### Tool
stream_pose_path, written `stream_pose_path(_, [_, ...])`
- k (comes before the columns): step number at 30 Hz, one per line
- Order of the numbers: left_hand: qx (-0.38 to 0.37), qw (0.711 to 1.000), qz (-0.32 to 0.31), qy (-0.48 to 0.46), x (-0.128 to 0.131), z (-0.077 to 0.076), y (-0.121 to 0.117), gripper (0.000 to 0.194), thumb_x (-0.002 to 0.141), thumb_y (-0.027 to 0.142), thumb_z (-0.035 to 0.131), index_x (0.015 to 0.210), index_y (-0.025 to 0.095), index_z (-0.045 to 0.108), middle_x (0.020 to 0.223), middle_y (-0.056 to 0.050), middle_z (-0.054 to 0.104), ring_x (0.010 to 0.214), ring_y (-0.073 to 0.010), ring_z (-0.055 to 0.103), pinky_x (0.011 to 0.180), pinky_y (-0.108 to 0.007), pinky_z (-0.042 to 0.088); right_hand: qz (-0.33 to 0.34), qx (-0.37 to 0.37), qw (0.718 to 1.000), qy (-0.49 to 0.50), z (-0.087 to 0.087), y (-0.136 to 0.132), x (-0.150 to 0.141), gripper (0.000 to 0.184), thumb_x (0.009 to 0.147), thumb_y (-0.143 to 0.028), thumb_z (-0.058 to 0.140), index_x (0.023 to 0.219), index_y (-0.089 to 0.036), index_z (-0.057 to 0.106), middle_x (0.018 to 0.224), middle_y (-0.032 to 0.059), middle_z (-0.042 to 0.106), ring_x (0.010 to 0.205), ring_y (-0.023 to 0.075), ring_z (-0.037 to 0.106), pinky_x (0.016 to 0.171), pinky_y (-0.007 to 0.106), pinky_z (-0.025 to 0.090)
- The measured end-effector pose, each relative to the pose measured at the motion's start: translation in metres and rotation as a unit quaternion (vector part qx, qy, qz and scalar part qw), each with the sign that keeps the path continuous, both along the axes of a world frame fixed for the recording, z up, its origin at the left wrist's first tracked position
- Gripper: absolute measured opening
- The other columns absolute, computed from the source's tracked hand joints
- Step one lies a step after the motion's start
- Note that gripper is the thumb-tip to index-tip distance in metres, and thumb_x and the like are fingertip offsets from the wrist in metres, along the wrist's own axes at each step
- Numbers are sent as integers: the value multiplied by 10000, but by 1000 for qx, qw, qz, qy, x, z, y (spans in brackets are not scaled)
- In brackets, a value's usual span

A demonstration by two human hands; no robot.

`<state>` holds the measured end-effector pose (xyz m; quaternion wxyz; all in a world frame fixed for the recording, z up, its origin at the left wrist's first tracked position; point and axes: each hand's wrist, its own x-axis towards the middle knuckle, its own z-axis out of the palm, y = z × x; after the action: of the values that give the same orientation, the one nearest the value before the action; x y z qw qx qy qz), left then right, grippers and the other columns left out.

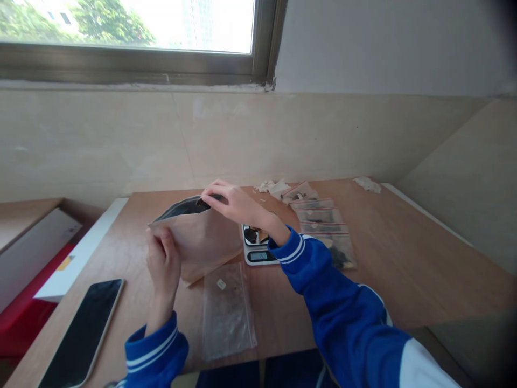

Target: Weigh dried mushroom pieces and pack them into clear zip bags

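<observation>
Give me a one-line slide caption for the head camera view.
The left hand holds an open tan pouch, the right hand at its mouth, beside a digital scale.

A plain indoor room, home or office unclear: wood-topped table, metal-framed window, pale wall.

From the wearer's head, the camera faces forward and down over the tabletop, near the left hand at 8 o'clock and the right hand just off centre toward 9; the window lies at 11, the wall beyond at 12.
</observation>
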<state>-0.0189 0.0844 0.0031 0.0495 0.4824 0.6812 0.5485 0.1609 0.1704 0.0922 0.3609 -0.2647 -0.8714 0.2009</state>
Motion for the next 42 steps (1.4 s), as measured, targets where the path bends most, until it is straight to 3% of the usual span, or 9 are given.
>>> stream_pose_path(8, [18,995,-62,-71,-3,-7,3,463,939,618,311,888,207,518,811,-24,538,773,-184,536,718,-289,447,-79,16,997,19,12,-24,25,252,998,-338,464,1082,-270,692,1237,28,573,1225,198,477,1081,388,284])
stream_pose_path(11, [25,993,-84,-85,-4,-8,5,444,931,614,352,872,207,519,786,-6,518,744,-165,514,695,-262,436,-119,-32,988,94,-19,-48,53,292,1015,-340,403,1046,-254,680,1099,28,634,1112,177,556,988,322,403])
stream_pose_path(14, [38,993,-70,-82,-3,-9,8,426,930,587,390,868,192,536,746,11,500,703,-146,485,654,-242,404,-167,-106,974,115,-78,-80,66,260,1001,-309,423,974,-224,668,977,46,650,972,184,598,834,308,487])
stream_pose_path(19, [142,987,-4,-79,-1,-11,21,369,942,511,426,821,178,526,707,35,452,673,-124,439,632,-236,356,-154,-111,980,-62,-159,-131,46,218,956,-179,494,1130,-195,624,1156,76,625,1110,229,535,997,420,445])
stream_pose_path(24, [176,981,-2,-79,-11,-11,39,342,952,481,422,813,181,508,721,33,444,685,-127,443,654,-247,365,-175,-63,961,-207,-174,-143,26,367,896,-213,611,1256,-162,559,1195,114,609,1102,298,521,949,484,469])
stream_pose_path(30, [124,990,-7,-60,-23,-21,46,391,956,519,373,951,170,548,899,-33,556,877,-180,547,821,-306,435,-203,-75,955,-203,-175,-141,31,390,896,-226,609,1275,-179,529,1267,121,562,1153,302,508,954,492,468])
stream_pose_path(34, [120,986,19,-118,-8,-30,17,437,886,482,534,1178,159,489,1194,-114,530,1103,-218,538,913,-344,453,-217,-86,959,-160,-174,-147,29,408,902,-191,566,1304,-181,492,1349,121,515,1202,302,489,979,492,460])
stream_pose_path(37, [69,991,34,-112,14,-47,-27,390,862,446,571,1127,166,508,1154,-105,549,1011,-215,577,858,-366,486,-292,-106,945,-101,-180,-158,29,311,909,-186,531,1220,-195,537,1229,121,566,1129,292,538,941,476,481])
stream_pose_path(42, [-162,956,-242,-30,65,-95,-96,276,917,449,458,892,185,534,793,-35,595,687,-187,588,652,-333,496,-380,-146,913,-18,-203,-185,38,149,895,-187,526,1031,-209,585,1011,91,607,952,269,596,854,451,509])
